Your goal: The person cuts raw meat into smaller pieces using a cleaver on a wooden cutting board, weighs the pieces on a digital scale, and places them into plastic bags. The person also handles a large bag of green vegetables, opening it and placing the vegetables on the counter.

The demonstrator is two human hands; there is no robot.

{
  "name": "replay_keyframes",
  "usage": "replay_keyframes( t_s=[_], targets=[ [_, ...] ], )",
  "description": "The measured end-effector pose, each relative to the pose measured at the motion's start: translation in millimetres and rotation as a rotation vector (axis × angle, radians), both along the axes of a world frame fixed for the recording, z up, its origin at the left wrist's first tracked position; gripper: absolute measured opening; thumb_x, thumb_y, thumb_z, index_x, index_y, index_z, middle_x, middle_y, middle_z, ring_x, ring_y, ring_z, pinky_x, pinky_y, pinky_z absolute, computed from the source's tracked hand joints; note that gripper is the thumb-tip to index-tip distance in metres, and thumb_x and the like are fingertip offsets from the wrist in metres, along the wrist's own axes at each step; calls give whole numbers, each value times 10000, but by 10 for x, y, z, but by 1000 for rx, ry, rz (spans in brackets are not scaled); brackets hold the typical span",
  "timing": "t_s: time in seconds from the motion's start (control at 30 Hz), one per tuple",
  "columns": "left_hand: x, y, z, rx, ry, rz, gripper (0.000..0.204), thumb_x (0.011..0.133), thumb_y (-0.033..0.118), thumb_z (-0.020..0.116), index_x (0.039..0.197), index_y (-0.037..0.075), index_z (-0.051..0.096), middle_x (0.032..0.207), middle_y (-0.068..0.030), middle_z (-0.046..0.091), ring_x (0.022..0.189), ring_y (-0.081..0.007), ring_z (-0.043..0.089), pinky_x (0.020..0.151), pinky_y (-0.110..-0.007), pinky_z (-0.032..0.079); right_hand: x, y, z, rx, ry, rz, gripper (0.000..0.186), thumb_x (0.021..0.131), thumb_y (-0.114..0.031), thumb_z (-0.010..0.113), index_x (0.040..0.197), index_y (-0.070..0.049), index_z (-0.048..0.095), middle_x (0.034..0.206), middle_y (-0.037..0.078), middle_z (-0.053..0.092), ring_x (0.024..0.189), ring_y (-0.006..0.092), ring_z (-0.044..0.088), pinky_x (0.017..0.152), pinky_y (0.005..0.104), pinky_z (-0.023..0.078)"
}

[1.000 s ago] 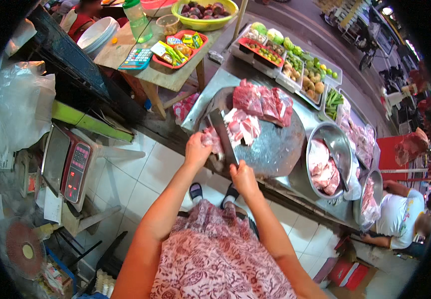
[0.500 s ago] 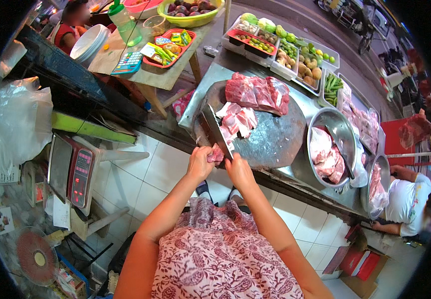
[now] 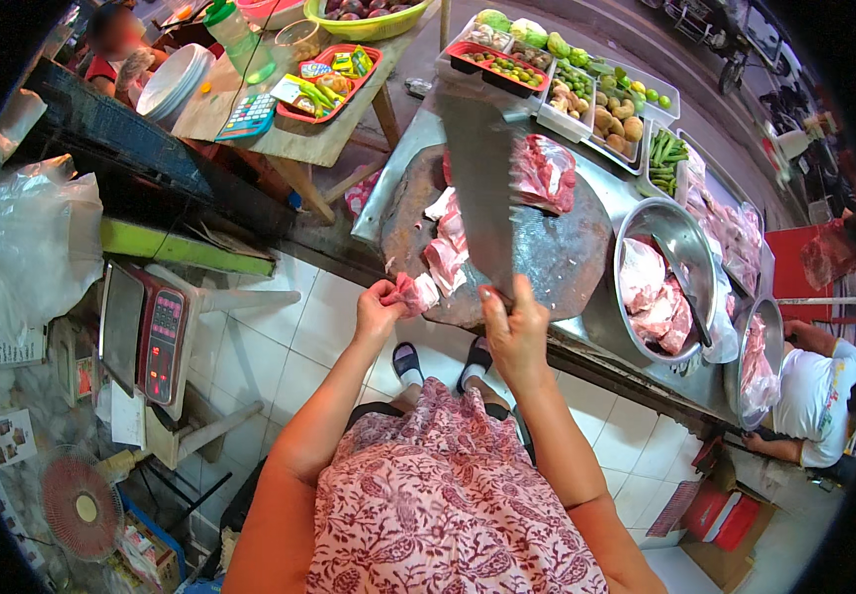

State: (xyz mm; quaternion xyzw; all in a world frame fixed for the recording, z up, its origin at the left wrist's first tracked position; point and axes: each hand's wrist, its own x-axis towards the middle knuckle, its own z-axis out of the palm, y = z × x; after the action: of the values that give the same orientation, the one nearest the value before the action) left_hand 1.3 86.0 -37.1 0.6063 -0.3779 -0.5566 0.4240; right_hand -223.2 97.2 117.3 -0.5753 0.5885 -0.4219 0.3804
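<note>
My right hand is closed round the handle of a cleaver. Its wide blade is raised over the round chopping block, slightly blurred, and hides part of a large slab of raw meat at the block's far side. With my left hand I pinch a piece of raw meat at the block's near left edge. Cut chunks of meat lie on the block just beyond that piece, left of the blade.
Right of the block stands a metal bowl of meat with a dark-handled tool in it. Vegetable trays line the counter's far side. At left are a red weighing scale and a wooden table. Another person is at far right.
The cleaver has gone from down at the meat on the block to raised above it, my right hand lifting with it. My left hand has shifted slightly left, still pinching the meat.
</note>
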Motion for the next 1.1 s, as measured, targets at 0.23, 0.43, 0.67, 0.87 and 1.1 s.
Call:
replay_keyframes(
  t_s=[0.23, 0.43, 0.67, 0.87, 1.1],
  targets=[
    [2, 96, 25, 1, 80, 53, 154, 687, -28, 646, 814, 39, 590, 732, 24, 565, 690, -67, 522, 645, -240, 461, 166, 138, -390, 108, 383, 100, 190, 904, -158, 631, 905, 7, 537, 699, 250, 633, 656, 437, 639, 600, 488, 493],
    [1, 45, 592, -46, 244, -70, 284, 712, -60, 624, 983, 24, 625, 921, -35, 627, 837, -121, 625, 756, -279, 534, -431, 379, -597, 113, 318, -8, 255, 921, -221, 631, 860, 12, 547, 700, 282, 619, 668, 474, 626, 590, 528, 474],
    [-1364, -484, 874, -105, 435, -305, 506, 786, -6, 707, 1259, -15, 528, 1113, -61, 608, 1017, -138, 594, 891, -286, 502, -1209, 280, -574, 246, 15, -350, 124, 984, -169, 564, 977, -46, 581, 510, -16, 450, 351, 81, 416, 315, 260, 319],
    [-761, -721, 596, -438, -849, -346, 718, 698, 27, 742, 1354, 65, 451, 1325, -206, 499, 1203, -403, 491, 1064, -456, 384, -1308, 598, -699, 253, 279, -346, 217, 936, -186, 631, 913, 26, 593, 714, 190, 653, 611, 270, 624, 591, 414, 480],
    [-474, -722, 558, -402, -793, -629, 426, 690, 115, 784, 1092, 118, 643, 1105, -93, 612, 1035, -312, 553, 913, -397, 465, -832, 708, -709, 344, 283, -44, 264, 901, -215, 678, 851, 1, 536, 675, 240, 616, 653, 443, 625, 567, 487, 463]
  ],
)
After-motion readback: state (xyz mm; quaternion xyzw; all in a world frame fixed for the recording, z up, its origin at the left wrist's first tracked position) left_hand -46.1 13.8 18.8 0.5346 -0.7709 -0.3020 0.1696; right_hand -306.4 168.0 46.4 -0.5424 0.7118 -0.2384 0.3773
